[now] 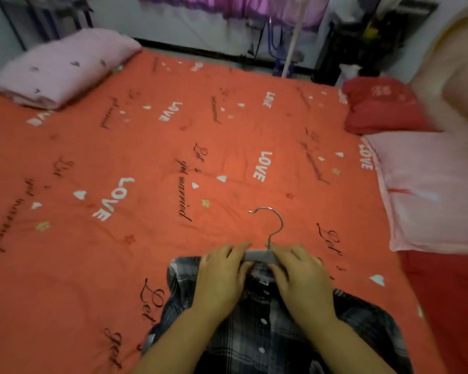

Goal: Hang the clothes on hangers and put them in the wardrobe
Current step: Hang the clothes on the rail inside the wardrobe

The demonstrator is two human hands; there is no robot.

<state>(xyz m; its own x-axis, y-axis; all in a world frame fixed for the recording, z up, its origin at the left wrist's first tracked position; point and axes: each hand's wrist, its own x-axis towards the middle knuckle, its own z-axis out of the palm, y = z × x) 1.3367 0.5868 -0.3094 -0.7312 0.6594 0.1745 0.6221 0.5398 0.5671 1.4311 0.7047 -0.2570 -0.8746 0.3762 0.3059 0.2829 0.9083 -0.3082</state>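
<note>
2 hands work close together at the collar of a plaid shirt [257, 336], which lies front up on the bed [160, 157], near its front edge. the left hand [222, 276] and the right hand [301, 276] sit on either side of the hanger [257, 255]. fingers lie over its grey neck and thumbs curl in at the collar, so each hand pinches the hanger there. that grip probably seats the hanger inside the shirt while the neckline is pulled straight. the flat bed keeps the cloth spread out. the hook points away from the person, clear of the fabric, and is free to lift by.

the hook is thin, bright bent wire. the neck looks matte grey, but its material is too blurred to tell. the shirt is soft woven cloth in black, grey and white checks, with small pale buttons down the front. the bedspread is orange-red, faintly creased, and printed with white "love" and dark script. a pink pillow [430, 190] lies at the right edge. no wardrobe shows clearly, so that step seems not yet done.
</note>
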